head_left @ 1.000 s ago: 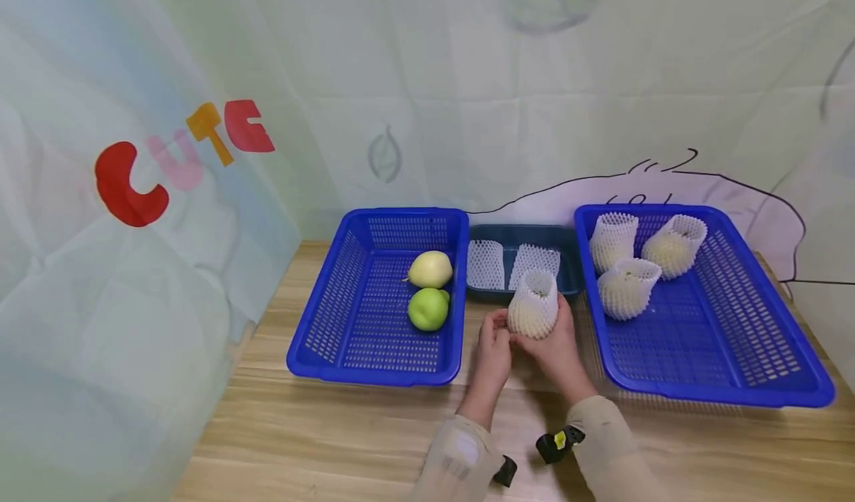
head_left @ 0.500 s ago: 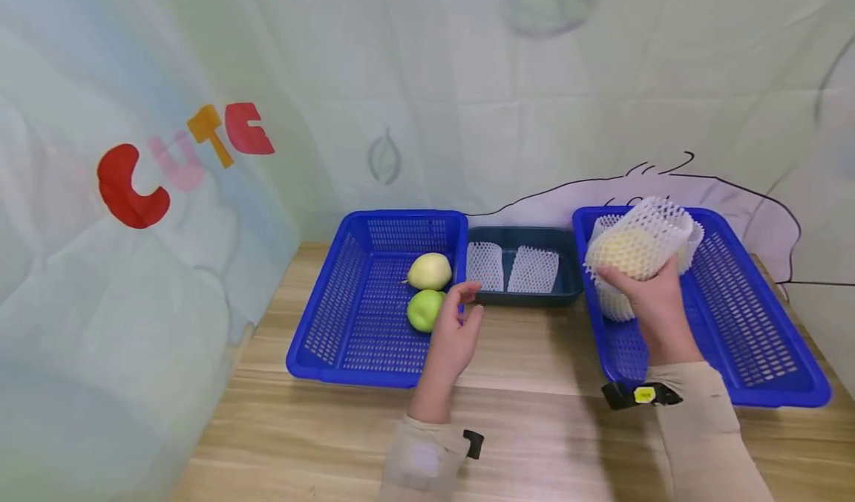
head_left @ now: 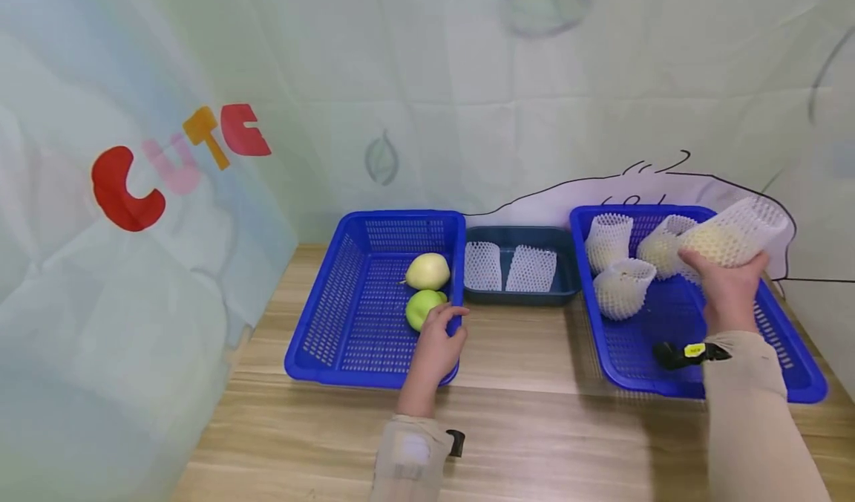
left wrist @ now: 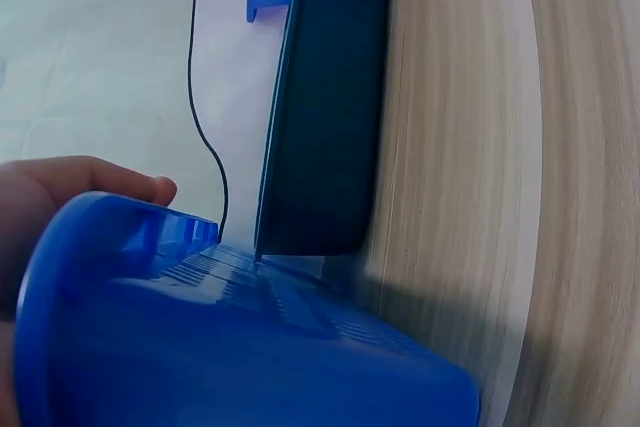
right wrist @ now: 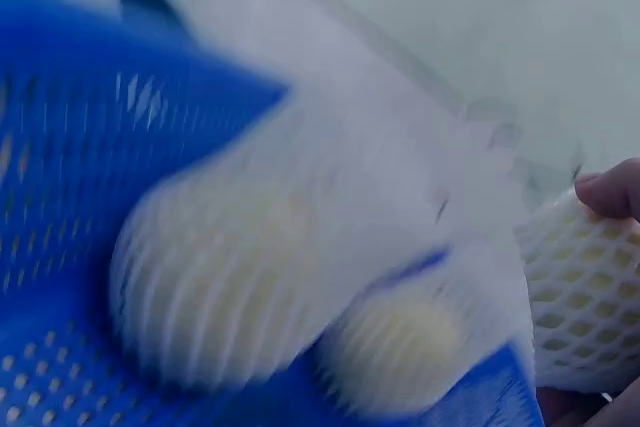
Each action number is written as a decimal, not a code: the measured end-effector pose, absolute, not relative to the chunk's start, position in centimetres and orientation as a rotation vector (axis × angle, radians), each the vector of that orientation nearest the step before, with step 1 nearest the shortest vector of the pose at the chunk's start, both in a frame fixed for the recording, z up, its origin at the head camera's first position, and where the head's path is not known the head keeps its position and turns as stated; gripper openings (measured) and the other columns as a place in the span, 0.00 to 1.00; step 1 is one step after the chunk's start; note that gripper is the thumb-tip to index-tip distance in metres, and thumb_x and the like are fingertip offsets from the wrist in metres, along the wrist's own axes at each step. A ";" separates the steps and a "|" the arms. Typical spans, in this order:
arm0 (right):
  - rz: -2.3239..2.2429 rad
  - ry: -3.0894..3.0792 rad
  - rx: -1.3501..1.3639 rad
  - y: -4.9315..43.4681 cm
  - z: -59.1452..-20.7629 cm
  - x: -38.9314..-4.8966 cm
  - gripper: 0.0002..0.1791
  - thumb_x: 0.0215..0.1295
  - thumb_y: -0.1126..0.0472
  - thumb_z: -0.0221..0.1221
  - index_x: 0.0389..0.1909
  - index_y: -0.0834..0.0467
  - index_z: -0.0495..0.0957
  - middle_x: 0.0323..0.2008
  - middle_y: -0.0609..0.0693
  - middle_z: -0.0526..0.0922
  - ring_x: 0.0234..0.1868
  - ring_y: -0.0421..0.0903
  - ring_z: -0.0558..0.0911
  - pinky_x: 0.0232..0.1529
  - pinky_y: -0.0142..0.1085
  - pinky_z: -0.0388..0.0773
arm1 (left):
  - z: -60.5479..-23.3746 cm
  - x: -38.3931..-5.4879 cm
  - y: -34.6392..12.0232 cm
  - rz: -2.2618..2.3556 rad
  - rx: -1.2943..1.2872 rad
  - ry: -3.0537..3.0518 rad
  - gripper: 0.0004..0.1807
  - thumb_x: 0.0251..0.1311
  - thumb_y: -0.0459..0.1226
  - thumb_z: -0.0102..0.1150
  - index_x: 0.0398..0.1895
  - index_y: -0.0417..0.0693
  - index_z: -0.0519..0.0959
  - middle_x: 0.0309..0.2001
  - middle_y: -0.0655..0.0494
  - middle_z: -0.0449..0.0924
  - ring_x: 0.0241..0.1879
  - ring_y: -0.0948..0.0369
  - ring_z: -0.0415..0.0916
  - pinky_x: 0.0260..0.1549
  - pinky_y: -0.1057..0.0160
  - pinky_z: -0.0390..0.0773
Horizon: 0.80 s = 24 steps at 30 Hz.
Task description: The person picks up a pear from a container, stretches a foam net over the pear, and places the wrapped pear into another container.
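Note:
My right hand (head_left: 728,290) holds a pale yellow fruit in a white foam net sleeve (head_left: 731,235) above the back right of the right blue basket (head_left: 708,390). In the right wrist view, my fingers (right wrist: 615,190) lie against that foam net (right wrist: 585,292). Three other netted fruits, one of them the front netted fruit (head_left: 623,290), sit in the basket's left part. My left hand (head_left: 437,346) is over the right rim of the left blue basket (head_left: 374,376), its fingers loosely bent beside a green apple (head_left: 422,307). Behind the apple lies a pale yellow pear (head_left: 428,271).
A dark teal tray (head_left: 521,298) stands between the baskets, with two flat foam net sleeves, left sleeve (head_left: 482,266) and right sleeve (head_left: 531,268). The wooden table (head_left: 521,428) extends in front. A printed curtain (head_left: 427,138) hangs close behind.
Both hands held the netted fruit at the middle; then my left hand let go and moved left to the apple. My right hand carried the fruit right, over the right basket.

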State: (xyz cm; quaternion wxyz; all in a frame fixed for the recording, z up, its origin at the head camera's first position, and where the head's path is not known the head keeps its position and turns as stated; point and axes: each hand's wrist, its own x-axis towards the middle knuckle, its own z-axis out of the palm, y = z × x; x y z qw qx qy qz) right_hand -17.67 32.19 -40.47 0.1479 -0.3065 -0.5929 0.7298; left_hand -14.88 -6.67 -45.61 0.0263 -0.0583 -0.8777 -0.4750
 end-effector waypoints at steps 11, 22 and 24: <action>1.893 -2.235 -1.052 34.2 -44.8 -19.2 0.66 0.52 0.54 0.66 0.66 0.54 0.16 0.70 0.58 0.28 0.70 0.53 0.35 0.67 0.42 0.38 | -45.2 -15.1 -6.7 -1.523 -0.103 -2.723 0.15 0.53 0.30 0.53 0.46 0.46 0.79 0.60 0.41 0.65 0.60 0.44 0.62 0.58 0.46 0.60; 1.557 -2.529 -1.012 34.0 -46.9 -18.9 0.63 0.48 0.51 0.66 0.65 0.64 0.24 0.66 0.72 0.42 0.67 0.66 0.48 0.66 0.50 0.47 | -45.2 -15.2 -6.6 -1.545 -0.124 -2.718 0.15 0.54 0.30 0.53 0.46 0.44 0.79 0.59 0.41 0.66 0.60 0.44 0.62 0.58 0.47 0.61; 1.540 -2.556 -1.019 34.0 -47.0 -18.9 0.63 0.49 0.49 0.65 0.65 0.64 0.23 0.66 0.71 0.39 0.67 0.67 0.46 0.65 0.52 0.47 | -45.2 -15.2 -6.6 -1.551 -0.124 -2.714 0.15 0.54 0.30 0.53 0.45 0.44 0.79 0.59 0.41 0.66 0.60 0.45 0.63 0.58 0.48 0.61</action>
